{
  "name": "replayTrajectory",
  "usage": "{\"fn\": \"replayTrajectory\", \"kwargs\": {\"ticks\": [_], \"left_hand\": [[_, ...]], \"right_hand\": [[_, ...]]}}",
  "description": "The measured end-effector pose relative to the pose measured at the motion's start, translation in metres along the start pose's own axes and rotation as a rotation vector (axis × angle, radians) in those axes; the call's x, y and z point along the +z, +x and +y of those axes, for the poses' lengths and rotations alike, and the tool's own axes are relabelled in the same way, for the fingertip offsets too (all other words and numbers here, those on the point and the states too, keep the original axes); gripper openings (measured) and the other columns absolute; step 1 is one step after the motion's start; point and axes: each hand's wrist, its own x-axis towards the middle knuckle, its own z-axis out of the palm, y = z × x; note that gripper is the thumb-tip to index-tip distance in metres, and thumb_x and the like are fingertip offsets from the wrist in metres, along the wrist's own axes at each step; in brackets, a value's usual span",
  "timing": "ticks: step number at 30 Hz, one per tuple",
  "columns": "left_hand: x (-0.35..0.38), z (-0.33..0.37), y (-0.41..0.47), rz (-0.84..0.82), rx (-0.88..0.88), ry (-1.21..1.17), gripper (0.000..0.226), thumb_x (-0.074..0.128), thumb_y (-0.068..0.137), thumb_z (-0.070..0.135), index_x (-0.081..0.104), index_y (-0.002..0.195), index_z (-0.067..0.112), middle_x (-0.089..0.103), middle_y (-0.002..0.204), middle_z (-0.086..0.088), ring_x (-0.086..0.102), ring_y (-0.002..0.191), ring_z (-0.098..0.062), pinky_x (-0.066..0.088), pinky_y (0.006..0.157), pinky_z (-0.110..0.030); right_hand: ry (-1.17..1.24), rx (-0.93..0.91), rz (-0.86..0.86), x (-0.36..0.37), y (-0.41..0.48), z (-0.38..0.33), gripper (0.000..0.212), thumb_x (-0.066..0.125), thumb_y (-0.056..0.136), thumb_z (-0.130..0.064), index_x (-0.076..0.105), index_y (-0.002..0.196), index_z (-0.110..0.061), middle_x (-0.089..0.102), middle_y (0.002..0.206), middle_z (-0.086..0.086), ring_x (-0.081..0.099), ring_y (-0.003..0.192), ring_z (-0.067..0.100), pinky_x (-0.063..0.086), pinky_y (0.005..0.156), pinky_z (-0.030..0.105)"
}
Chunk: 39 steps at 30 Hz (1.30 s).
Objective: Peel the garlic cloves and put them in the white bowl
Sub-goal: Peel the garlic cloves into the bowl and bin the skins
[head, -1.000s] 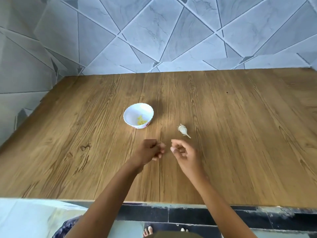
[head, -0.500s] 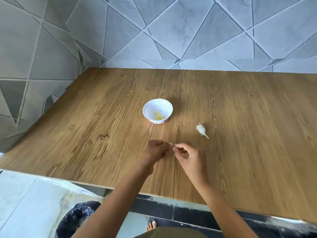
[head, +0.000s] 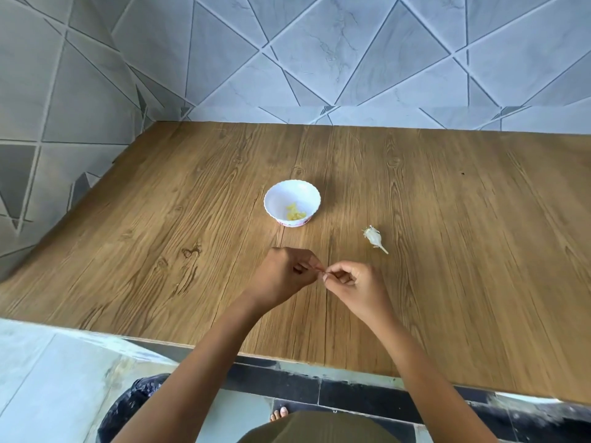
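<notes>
We see the white bowl (head: 287, 191) standing on the wooden table (head: 160, 235) a little left of the frame's centre, with yellowish peeled cloves (head: 295, 213) lying in its bottom. It sits above the left hand (head: 284, 276), near it but apart from it. Below the bowl, at the centre of the frame, the left hand and the right hand (head: 355, 286) meet fingertip to fingertip over the table. Between those tips we make out a small piece (head: 321, 274), too small for us to say whether it is clove or skin. Each hand has its fingers curled, thumb and forefinger pinching that piece from opposite sides. Both forearms rise from the lower edge and converge toward the centre. Up and right of the right hand, near but not touching it, a papery garlic remnant (head: 373, 238) with a short stalk lies on the table.
</notes>
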Motion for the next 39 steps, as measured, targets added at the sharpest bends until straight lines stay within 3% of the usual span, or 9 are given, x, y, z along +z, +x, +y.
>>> {"fn": "replayTrajectory", "kwargs": {"ticks": [5, 8, 11, 13, 16, 20, 27, 31, 39], "left_hand": [[0.001, -0.001, 0.0, 0.011, 0.065, 0.024, 0.009, 0.07, 0.076, 0.0, 0.067, 0.075, 0.008, 0.065, 0.067, 0.003, 0.058, 0.062, -0.005, 0.044, 0.062, -0.012], [0.002, -0.005, 0.0, -0.002, -0.061, -0.122, 0.014, 0.064, 0.08, -0.004, 0.064, 0.074, 0.008, 0.063, 0.064, 0.002, 0.055, 0.057, -0.006, 0.045, 0.06, -0.018], [0.002, -0.007, -0.001, -0.001, -0.211, -0.299, 0.011, 0.059, 0.086, -0.004, 0.063, 0.078, 0.002, 0.063, 0.067, -0.011, 0.056, 0.057, -0.012, 0.048, 0.058, -0.023], [0.002, -0.009, -0.002, 0.041, -0.265, -0.299, 0.01, 0.058, 0.088, -0.002, 0.064, 0.08, -0.002, 0.064, 0.068, -0.012, 0.058, 0.056, -0.011, 0.05, 0.058, -0.024], [0.0, -0.015, -0.002, 0.096, -0.204, -0.057, 0.016, 0.06, 0.089, 0.007, 0.069, 0.076, 0.002, 0.066, 0.063, -0.001, 0.059, 0.054, -0.007, 0.052, 0.063, -0.028], [-0.002, -0.018, -0.005, 0.059, -0.087, 0.152, 0.005, 0.069, 0.08, 0.007, 0.072, 0.079, 0.011, 0.065, 0.074, 0.009, 0.056, 0.06, 0.0, 0.047, 0.063, -0.015], [-0.001, -0.024, -0.003, 0.031, -0.036, 0.175, 0.016, 0.064, 0.081, 0.002, 0.074, 0.086, 0.013, 0.064, 0.076, 0.015, 0.06, 0.068, -0.002, 0.05, 0.07, -0.02], [-0.001, -0.021, -0.003, 0.01, 0.009, 0.077, 0.015, 0.067, 0.082, 0.004, 0.075, 0.091, 0.013, 0.071, 0.082, 0.01, 0.066, 0.074, -0.004, 0.05, 0.071, -0.014], [0.005, -0.018, -0.001, 0.015, 0.032, 0.073, 0.004, 0.068, 0.082, 0.006, 0.071, 0.083, 0.004, 0.069, 0.073, 0.001, 0.059, 0.064, -0.002, 0.046, 0.064, -0.015]], "right_hand": [[-0.027, -0.022, -0.021, 0.002, 0.0, -0.005, 0.007, 0.071, 0.076, -0.005, 0.07, 0.069, -0.006, 0.059, 0.058, -0.006, 0.048, 0.052, 0.001, 0.035, 0.051, 0.012], [-0.029, -0.054, -0.021, 0.003, -0.001, -0.005, 0.005, 0.07, 0.076, -0.003, 0.069, 0.072, -0.006, 0.06, 0.061, -0.007, 0.049, 0.053, 0.001, 0.037, 0.051, 0.012], [0.005, -0.065, -0.022, 0.003, -0.002, -0.005, 0.006, 0.069, 0.077, 0.001, 0.072, 0.076, -0.005, 0.066, 0.069, -0.004, 0.054, 0.059, 0.0, 0.041, 0.054, 0.011], [0.02, -0.049, -0.026, 0.004, -0.002, -0.003, 0.009, 0.068, 0.078, 0.001, 0.072, 0.079, -0.007, 0.067, 0.073, -0.005, 0.056, 0.062, 0.0, 0.044, 0.057, 0.012], [0.034, -0.027, -0.024, 0.005, -0.002, -0.001, 0.012, 0.068, 0.079, 0.001, 0.072, 0.079, -0.01, 0.068, 0.074, -0.004, 0.057, 0.065, 0.001, 0.046, 0.06, 0.013], [0.03, -0.011, -0.011, 0.007, -0.005, 0.002, 0.012, 0.068, 0.079, 0.003, 0.071, 0.078, -0.009, 0.067, 0.072, -0.002, 0.057, 0.064, 0.001, 0.046, 0.06, 0.012], [-0.013, 0.02, -0.017, 0.01, -0.007, 0.006, 0.008, 0.069, 0.079, 0.001, 0.071, 0.08, -0.007, 0.066, 0.072, -0.002, 0.055, 0.063, -0.001, 0.044, 0.059, 0.01], [-0.041, 0.008, 0.003, 0.012, -0.007, 0.006, 0.008, 0.07, 0.077, -0.001, 0.072, 0.079, -0.008, 0.067, 0.071, 0.0, 0.056, 0.062, 0.002, 0.043, 0.057, 0.011], [-0.029, 0.027, 0.009, 0.012, -0.006, 0.0, 0.006, 0.07, 0.079, -0.003, 0.07, 0.073, -0.005, 0.062, 0.062, -0.003, 0.052, 0.055, 0.001, 0.038, 0.052, 0.011]]}}
